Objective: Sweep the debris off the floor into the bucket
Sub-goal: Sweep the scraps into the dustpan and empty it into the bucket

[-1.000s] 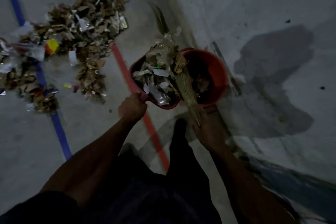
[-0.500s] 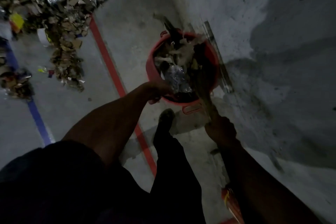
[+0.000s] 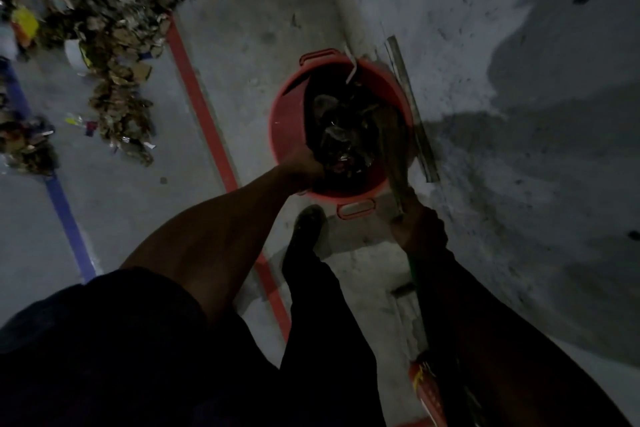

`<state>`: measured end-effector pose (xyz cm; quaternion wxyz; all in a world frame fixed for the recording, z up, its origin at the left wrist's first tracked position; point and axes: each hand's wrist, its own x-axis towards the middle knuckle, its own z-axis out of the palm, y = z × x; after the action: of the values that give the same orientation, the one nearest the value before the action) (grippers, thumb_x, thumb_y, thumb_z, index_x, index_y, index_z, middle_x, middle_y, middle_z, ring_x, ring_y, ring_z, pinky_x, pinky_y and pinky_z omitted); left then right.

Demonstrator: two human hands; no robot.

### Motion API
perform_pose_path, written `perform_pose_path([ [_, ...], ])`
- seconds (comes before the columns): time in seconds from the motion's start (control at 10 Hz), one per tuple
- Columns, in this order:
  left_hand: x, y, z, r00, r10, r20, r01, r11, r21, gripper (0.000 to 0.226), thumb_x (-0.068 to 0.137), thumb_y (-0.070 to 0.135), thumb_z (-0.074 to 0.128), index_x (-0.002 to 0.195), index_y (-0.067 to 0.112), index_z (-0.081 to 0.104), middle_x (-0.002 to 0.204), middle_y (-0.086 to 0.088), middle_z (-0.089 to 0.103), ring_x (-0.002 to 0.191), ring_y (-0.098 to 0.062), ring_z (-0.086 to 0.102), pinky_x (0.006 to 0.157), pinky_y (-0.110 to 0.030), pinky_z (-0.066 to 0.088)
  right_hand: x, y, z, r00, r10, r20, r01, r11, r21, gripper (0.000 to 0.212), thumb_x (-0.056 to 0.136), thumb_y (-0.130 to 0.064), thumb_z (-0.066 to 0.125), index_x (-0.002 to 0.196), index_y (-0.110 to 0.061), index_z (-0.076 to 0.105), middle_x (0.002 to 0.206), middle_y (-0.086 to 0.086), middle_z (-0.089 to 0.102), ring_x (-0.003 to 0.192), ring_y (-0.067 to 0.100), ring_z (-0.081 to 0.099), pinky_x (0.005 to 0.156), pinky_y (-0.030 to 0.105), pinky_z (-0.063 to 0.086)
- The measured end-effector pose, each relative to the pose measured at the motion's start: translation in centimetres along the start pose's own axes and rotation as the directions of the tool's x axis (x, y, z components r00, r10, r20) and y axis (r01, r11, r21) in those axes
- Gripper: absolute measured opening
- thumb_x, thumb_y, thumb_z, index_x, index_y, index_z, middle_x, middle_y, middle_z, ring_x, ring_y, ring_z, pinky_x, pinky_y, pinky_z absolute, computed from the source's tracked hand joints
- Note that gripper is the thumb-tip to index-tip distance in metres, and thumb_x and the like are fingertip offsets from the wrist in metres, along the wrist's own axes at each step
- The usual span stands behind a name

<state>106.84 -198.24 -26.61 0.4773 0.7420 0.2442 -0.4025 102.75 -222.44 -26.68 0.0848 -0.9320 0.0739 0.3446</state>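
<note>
- My left hand (image 3: 304, 166) reaches inside the red bucket (image 3: 287, 128) at its 7 o'clock rim, gripping a dark dustpan-like scoop tipped into it; the exact finger curl is too dim to read.
- My right hand (image 3: 417, 227) grips the broom (image 3: 394, 149) at 5 o'clock of the bucket, bristles resting inside.
- The bucket stands on the floor against the wall.
- A large debris pile (image 3: 104, 28) lies at 10 o'clock, across the red floor line (image 3: 204, 114).
- To empty well, I should probably tilt steeply and brush downward, keeping scraps inside.
</note>
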Motion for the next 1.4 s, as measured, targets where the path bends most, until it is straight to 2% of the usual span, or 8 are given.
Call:
perform_pose_path([
  [0.4, -8.1, -5.3, -0.6, 0.992, 0.062, -0.107, -0.074, 0.99, -0.116, 0.022, 0.081, -0.001, 0.061, 0.062, 0.007, 0.052, 0.053, -0.005, 0.048, 0.04, -0.016, 0.043, 0.035, -0.021, 0.034, -10.1, -0.6, 2.3, 0.997, 0.077, 0.005, -0.077, 0.981, 0.177, 0.064, 0.092, -0.03, 0.057, 0.15, -0.023, 0.03, 0.13, 0.013, 0.056, 0.109, 0.034, 0.057, 0.082, 0.03, 0.042],
  [0.6, -15.7, -10.9, -1.7, 0.969, 0.187, -0.163, -0.215, 0.962, -0.171, 0.016, 0.081, 0.001, 0.061, 0.072, 0.01, 0.052, 0.066, -0.011, 0.051, 0.035, -0.017, 0.04, 0.039, -0.023, 0.033, -19.4, -2.8, 4.3, 0.967, 0.103, -0.231, -0.074, 0.989, 0.13, 0.039, 0.092, -0.025, 0.052, 0.13, -0.019, 0.048, 0.11, 0.014, 0.065, 0.098, 0.035, 0.062, 0.074, 0.034, 0.04],
  [0.7, -20.4, -13.5, -2.4, 0.962, 0.19, -0.195, -0.242, 0.926, -0.291, 0.011, 0.072, 0.007, 0.06, 0.073, 0.005, 0.05, 0.06, -0.009, 0.043, 0.036, -0.017, 0.032, 0.04, -0.023, 0.028, -23.3, -3.4, 5.2, 0.955, 0.132, -0.265, -0.078, 0.975, 0.207, 0.045, 0.092, -0.027, 0.054, 0.136, -0.019, 0.046, 0.125, 0.016, 0.06, 0.107, 0.035, 0.058, 0.081, 0.036, 0.044],
  [0.8, -24.7, -16.6, -3.4, 0.95, 0.224, -0.216, -0.292, 0.881, -0.372, 0.019, 0.067, 0.015, 0.065, 0.074, 0.004, 0.051, 0.056, -0.006, 0.042, 0.034, -0.014, 0.033, 0.036, -0.02, 0.027, -26.6, -4.2, 5.4, 0.969, 0.106, -0.225, -0.018, 0.932, 0.361, 0.058, 0.092, -0.031, 0.056, 0.146, -0.025, 0.038, 0.133, 0.01, 0.054, 0.114, 0.032, 0.054, 0.098, 0.039, 0.046],
  [0.9, -27.5, -20.6, -4.5, 0.945, 0.235, -0.229, -0.317, 0.837, -0.447, 0.016, 0.089, 0.017, 0.061, 0.082, 0.004, 0.056, 0.072, -0.012, 0.051, 0.043, -0.016, 0.041, 0.038, -0.021, 0.029, -29.4, -5.6, 5.6, 0.974, 0.12, -0.191, 0.025, 0.784, 0.62, 0.043, 0.09, -0.031, 0.061, 0.132, -0.022, 0.053, 0.118, 0.009, 0.062, 0.1, 0.028, 0.06, 0.086, 0.039, 0.052],
  [1.0, -29.7, -24.9, -6.1, 0.94, 0.196, -0.279, -0.316, 0.808, -0.497, 0.02, 0.095, 0.021, 0.058, 0.081, 0.007, 0.059, 0.077, -0.012, 0.057, 0.043, -0.017, 0.048, 0.038, -0.019, 0.032, -32.1, -8.2, 6.0, 0.998, 0.065, 0.017, -0.047, 0.513, 0.857, 0.031, 0.089, -0.023, 0.066, 0.119, -0.014, 0.061, 0.099, 0.015, 0.064, 0.07, 0.027, 0.061, 0.051, 0.029, 0.051],
  [1.2, -35.0, -32.8, -9.8, 0.909, 0.081, -0.408, -0.321, 0.761, -0.564, 0.033, 0.092, 0.031, 0.062, 0.063, 0.019, 0.071, 0.066, -0.009, 0.058, 0.045, -0.017, 0.044, 0.038, -0.02, 0.028, -35.3, -16.3, 8.1, 0.962, -0.093, 0.255, -0.17, 0.526, 0.833, 0.016, 0.093, -0.015, 0.06, 0.083, -0.004, 0.055, 0.061, 0.011, 0.049, 0.035, 0.018, 0.049, 0.037, 0.021, 0.041],
  [1.4, -39.0, -39.1, -14.9, 0.83, -0.131, -0.542, -0.341, 0.649, -0.68, 0.023, 0.09, 0.031, 0.063, 0.082, 0.01, 0.062, 0.074, -0.011, 0.061, 0.045, -0.016, 0.048, 0.037, -0.019, 0.03, -35.2, -25.7, 10.0, 0.936, -0.21, 0.283, -0.074, 0.667, 0.741, 0.027, 0.092, -0.025, 0.062, 0.11, -0.011, 0.048, 0.063, 0.014, 0.059, 0.045, 0.024, 0.057, 0.043, 0.029, 0.047],
])
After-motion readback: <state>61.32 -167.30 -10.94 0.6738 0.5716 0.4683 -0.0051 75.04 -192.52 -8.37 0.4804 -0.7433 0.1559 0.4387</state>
